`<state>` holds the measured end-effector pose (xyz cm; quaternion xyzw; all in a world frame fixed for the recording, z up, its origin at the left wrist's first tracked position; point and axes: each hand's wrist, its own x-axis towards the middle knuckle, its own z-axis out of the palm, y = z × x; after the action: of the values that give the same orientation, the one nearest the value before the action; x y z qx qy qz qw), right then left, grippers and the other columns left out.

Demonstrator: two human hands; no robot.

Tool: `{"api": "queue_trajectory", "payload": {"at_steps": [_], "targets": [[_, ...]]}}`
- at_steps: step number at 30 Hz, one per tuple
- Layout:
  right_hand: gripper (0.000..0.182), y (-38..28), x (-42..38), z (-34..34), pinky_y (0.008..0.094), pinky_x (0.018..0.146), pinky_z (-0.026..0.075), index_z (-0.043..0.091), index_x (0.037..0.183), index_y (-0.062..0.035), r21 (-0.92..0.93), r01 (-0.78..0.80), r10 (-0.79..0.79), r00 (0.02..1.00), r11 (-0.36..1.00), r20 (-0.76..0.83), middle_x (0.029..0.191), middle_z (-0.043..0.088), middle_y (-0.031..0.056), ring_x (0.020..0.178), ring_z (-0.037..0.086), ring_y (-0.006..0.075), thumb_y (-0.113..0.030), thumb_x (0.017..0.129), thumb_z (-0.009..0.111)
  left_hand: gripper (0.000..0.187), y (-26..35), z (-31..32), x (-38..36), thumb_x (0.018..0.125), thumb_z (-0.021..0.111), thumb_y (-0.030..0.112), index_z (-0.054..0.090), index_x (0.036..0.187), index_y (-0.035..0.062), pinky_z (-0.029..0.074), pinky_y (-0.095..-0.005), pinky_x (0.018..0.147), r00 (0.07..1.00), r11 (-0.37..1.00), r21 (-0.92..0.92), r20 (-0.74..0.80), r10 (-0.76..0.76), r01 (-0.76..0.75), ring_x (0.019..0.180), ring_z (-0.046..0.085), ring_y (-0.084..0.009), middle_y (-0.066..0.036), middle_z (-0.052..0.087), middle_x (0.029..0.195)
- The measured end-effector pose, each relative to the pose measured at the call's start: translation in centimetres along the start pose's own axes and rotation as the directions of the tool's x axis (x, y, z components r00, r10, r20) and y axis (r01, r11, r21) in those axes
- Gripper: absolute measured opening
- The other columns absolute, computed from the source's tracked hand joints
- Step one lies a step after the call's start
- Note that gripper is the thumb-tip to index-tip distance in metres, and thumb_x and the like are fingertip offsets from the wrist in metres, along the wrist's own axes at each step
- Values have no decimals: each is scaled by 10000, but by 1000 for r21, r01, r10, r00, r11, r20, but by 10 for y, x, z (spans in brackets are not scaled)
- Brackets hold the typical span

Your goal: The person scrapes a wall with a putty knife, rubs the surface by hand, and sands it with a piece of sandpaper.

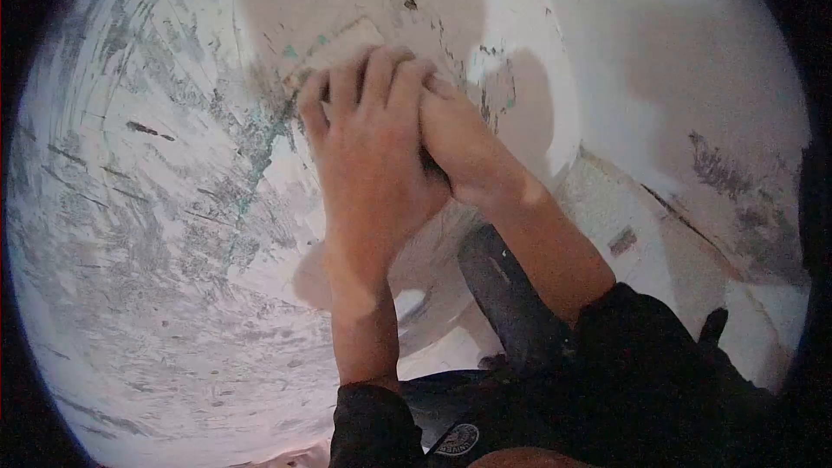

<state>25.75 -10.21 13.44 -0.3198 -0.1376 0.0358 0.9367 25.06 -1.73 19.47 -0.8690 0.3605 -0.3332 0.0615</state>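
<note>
Both of my hands are pressed together near the top centre, on a pale block (351, 37) that lies against a white, scuffed surface (173, 234). My left hand (373, 130) is on top, its fingers curled over the block's near edge. Behind and to the right of it, my right hand (464, 139) is partly covered, with its fingers tucked under the left one. Most of the block is hidden beneath the hands. Grey smears and green patches mark the surface around it.
A pale wall or floor area (711, 165) with dark scuffs and a crack lies at the right. My dark trouser leg (507, 295) and dark clothing show below the hands. Shadows fall across the white surface.
</note>
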Motion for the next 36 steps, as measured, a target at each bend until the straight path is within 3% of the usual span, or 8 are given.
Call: {"api": "queue_trajectory", "payload": {"at_steps": [12, 14, 16, 19, 22, 29, 31, 36], "targets": [[341, 3, 18, -12, 316, 931, 505, 502, 1271, -13, 139, 35, -50, 993, 990, 106, 1247, 554, 132, 1105, 566, 189, -247, 1042, 411, 520, -5, 15, 7, 569, 655, 155, 604, 1078, 61, 265, -460, 1049, 999, 997, -66, -31, 26, -28, 1154, 480, -292, -86, 568, 1138], [335, 2, 14, -17, 318, 937, 506, 492, 1278, -17, 136, 8, -24, 993, 991, 115, 1269, 539, 141, 1129, 557, 196, -238, 1041, 409, 608, 3, 12, 8, 483, 677, 130, 614, 1088, 123, 247, -464, 1054, 999, 998, -64, -26, 22, -24, 1163, 482, -284, -56, 579, 1153], [313, -4, -2, -15, 327, 927, 514, 501, 1267, -23, 62, 43, -51, 988, 997, 146, 1262, 543, 147, 1129, 560, 207, -213, 1032, 418, 621, 22, -3, 1, 464, 677, 136, 614, 1081, 121, 250, -459, 1053, 993, 995, -55, 98, -73, 78, 1163, 483, -279, -50, 577, 1151], [338, -7, 17, -20, 361, 956, 497, 496, 1283, 15, -100, 56, -33, 977, 993, 210, 1237, 562, 177, 1118, 568, 249, -164, 1011, 407, 629, 14, 7, 6, 453, 662, 122, 618, 1080, 111, 250, -454, 1054, 995, 994, -39, 37, -98, 99, 1157, 487, -277, -53, 584, 1132], [320, -10, 5, -20, 344, 925, 514, 509, 1257, 18, 168, -62, 35, 986, 984, 160, 1212, 568, 176, 1105, 574, 241, -153, 998, 433, 630, 23, 6, 3, 455, 657, 108, 622, 1084, 117, 247, -453, 1056, 995, 996, -30, 42, -86, 87, 1162, 486, -276, -52, 591, 1118], [319, -9, 9, -21, 338, 940, 498, 514, 1276, -26, 129, -71, 58, 993, 989, 100, 1218, 577, 138, 1122, 563, 224, -172, 994, 485, 560, 23, 4, 5, 530, 640, 84, 623, 1088, 130, 245, -457, 1052, 997, 996, -36, 31, -76, 77, 1156, 486, -288, -52, 586, 1129], [342, -12, 15, -33, 353, 993, 465, 492, 1302, -21, -341, 398, -239, 874, 852, 422, 1252, 557, 132, 1142, 551, 237, -151, 985, 507, 576, 17, 11, 9, 529, 639, 91, 615, 1103, 127, 241, -461, 1053, 995, 995, -46, -18, -95, 94, 1174, 481, -287, -52, 587, 1135], [310, -7, 6, -12, 348, 904, 529, 501, 1250, 16, -28, 117, -110, 977, 993, 184, 1203, 566, 179, 1092, 589, 242, -139, 1001, 400, 583, 17, 1, 7, 526, 639, 91, 612, 1106, 131, 228, -448, 1058, 998, 998, -15, 5, -55, 55, 1162, 485, -293, -58, 586, 1127]]}}
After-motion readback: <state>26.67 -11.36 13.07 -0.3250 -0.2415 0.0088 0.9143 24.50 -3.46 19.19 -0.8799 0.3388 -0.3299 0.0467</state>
